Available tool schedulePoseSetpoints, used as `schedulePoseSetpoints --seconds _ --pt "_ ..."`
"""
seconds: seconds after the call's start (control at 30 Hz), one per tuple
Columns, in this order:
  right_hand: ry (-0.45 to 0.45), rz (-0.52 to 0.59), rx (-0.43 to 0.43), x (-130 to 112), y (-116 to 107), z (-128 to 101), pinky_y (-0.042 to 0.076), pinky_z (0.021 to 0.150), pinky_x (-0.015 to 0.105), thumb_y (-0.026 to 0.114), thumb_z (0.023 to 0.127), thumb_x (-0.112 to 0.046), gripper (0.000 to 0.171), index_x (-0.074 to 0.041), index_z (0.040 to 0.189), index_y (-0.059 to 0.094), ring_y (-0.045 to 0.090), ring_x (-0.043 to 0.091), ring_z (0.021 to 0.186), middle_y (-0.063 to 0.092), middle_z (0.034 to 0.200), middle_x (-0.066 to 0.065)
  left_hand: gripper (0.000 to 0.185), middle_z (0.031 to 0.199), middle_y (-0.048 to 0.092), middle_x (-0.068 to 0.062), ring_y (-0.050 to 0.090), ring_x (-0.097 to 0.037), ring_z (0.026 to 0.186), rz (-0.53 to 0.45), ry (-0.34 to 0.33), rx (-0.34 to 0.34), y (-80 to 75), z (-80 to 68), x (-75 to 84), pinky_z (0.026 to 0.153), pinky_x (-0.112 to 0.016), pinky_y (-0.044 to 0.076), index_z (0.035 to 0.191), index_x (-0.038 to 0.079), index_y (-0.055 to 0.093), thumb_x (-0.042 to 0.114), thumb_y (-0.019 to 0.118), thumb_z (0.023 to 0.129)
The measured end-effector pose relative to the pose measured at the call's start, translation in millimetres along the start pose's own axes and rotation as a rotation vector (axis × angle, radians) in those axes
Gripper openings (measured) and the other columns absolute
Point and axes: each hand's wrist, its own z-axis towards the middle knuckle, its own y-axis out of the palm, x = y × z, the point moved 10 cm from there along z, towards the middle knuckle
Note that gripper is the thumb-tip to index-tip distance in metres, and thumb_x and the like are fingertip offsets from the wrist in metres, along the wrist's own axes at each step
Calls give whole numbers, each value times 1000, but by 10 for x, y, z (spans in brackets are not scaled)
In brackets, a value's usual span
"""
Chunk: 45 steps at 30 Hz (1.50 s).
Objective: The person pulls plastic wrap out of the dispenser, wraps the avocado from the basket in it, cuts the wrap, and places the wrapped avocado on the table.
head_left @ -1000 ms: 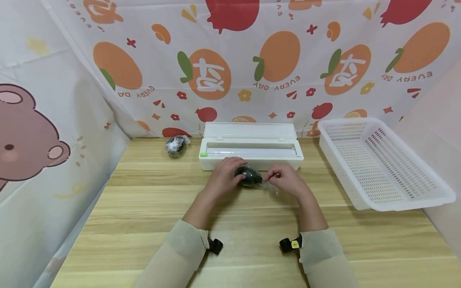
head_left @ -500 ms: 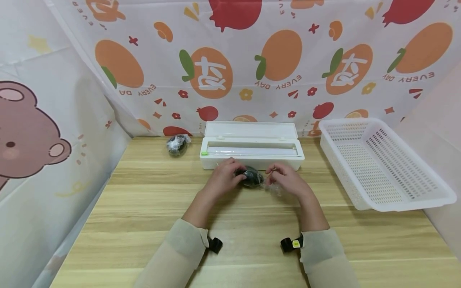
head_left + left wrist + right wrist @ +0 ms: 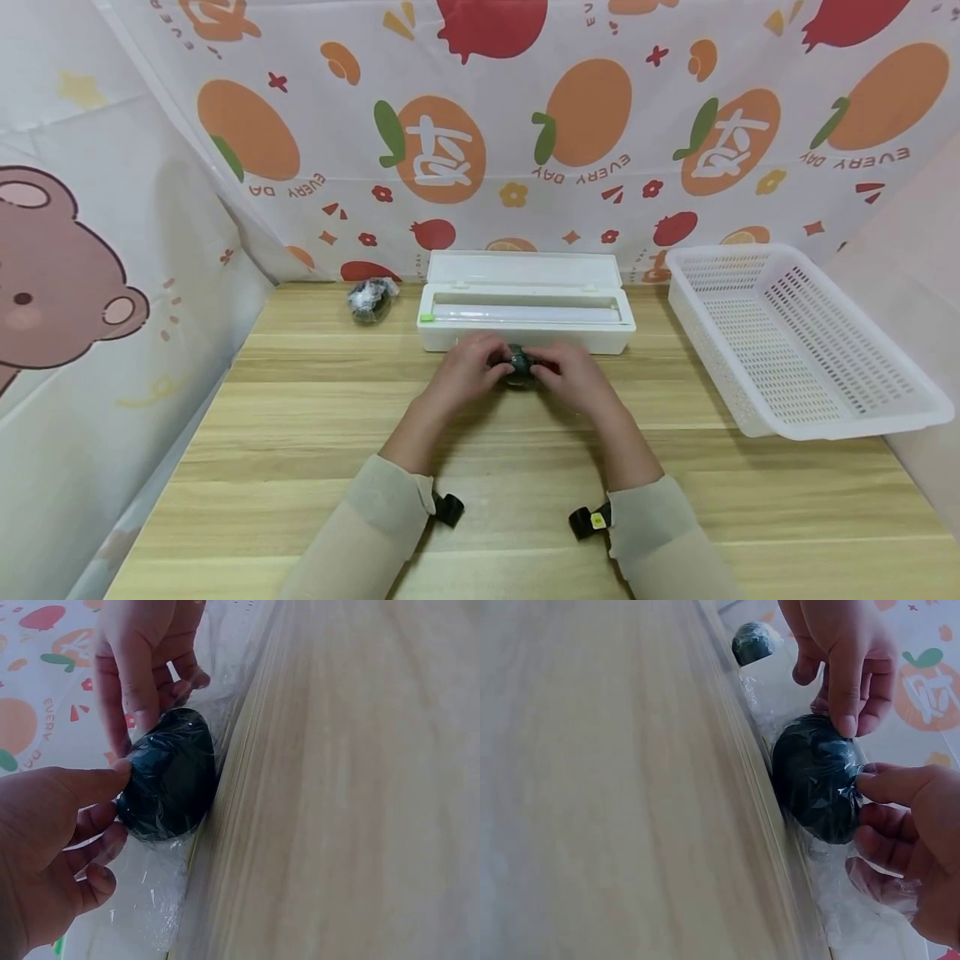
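Observation:
A dark, round object (image 3: 519, 367) wrapped in clear cling film (image 3: 159, 900) lies on the wooden table (image 3: 480, 450), just in front of the white film dispenser box (image 3: 525, 315). My left hand (image 3: 476, 367) grips its left side, with the thumb (image 3: 101, 782) on top. From the other side my right hand (image 3: 561, 377) holds it, its thumb (image 3: 889, 784) pressing film against the object (image 3: 817, 776) and its fingers curled in loose film below. The two hands hide most of the object in the head view.
A second film-wrapped dark object (image 3: 370, 300) sits at the back left of the table, also visible in the right wrist view (image 3: 755, 641). A white perforated basket (image 3: 825, 400) stands at the right. Printed cloth walls (image 3: 112, 250) close in the left and back.
My right hand has moved left, bringing the stretched film tail in against the dark object. It now holds the object opposite my left hand, which has stayed in place.

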Motion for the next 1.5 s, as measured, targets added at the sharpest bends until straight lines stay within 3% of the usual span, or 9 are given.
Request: schedulePoseSetpoints --seconds 0.17,0.37,0.53,0.77,0.9,1.03,1.23,1.37,1.5 --pt "5 38 4 2 5 -16 54 83 38 73 89 -9 28 -16 115 75 65 19 96 73 106 5 15 82 60 0 53 -14 75 -17 -98 -36 19 6 -90 67 -30 45 91 12 67 18 78 85" --pt "61 98 -4 63 2 -17 54 79 36 73 89 -14 15 -16 104 77 65 16 90 74 102 2 36 83 57 0 53 -15 74 -67 -261 -72 34 -9 -240 67 -31 45 114 11 62 26 78 86" --pt "104 112 -13 95 -7 -18 52 75 33 71 91 -13 10 -15 98 77 62 13 82 73 95 0 50 86 60 -2 54 -17 77 -66 -331 -107 51 -27 -296 71 -33 47 126 8 61 33 77 86" --pt "127 124 58 148 -72 -32 48 67 30 72 88 -12 11 -14 99 73 57 15 73 65 80 0 50 77 59 -2 55 -18 73 -40 -393 -169 90 -65 -344 68 -34 47 123 7 64 40 75 87" --pt "129 96 94 178 -114 -44 47 65 30 74 84 -11 22 -14 106 72 53 16 73 64 94 3 50 75 60 -2 56 -18 73 -34 -403 -184 98 -81 -352 68 -35 47 120 6 65 42 75 86" --pt "137 75 47 199 -77 -39 46 63 29 75 81 -7 39 -14 119 68 52 15 72 62 113 7 56 76 60 -1 56 -18 73 -44 -417 -195 102 -97 -358 68 -34 48 125 5 63 44 75 85" --pt "183 54 -16 253 -34 -38 49 72 34 76 81 -9 44 -14 124 66 57 19 80 67 121 7 37 73 61 0 55 -17 67 -63 -426 -213 122 -101 -370 60 -32 44 102 13 70 46 75 84" --pt "229 20 -14 318 -55 -49 49 90 43 78 83 -16 41 -13 122 67 62 26 103 68 123 6 33 69 61 1 55 -16 64 -49 -432 -207 121 -103 -381 57 -31 43 88 16 70 48 76 82" --pt "256 4 -10 379 -65 -57 43 104 49 79 82 -20 39 -9 119 69 58 31 120 68 122 9 37 65 59 2 52 -16 62 -22 -437 -194 115 -105 -388 55 -30 41 76 16 68 51 77 80"
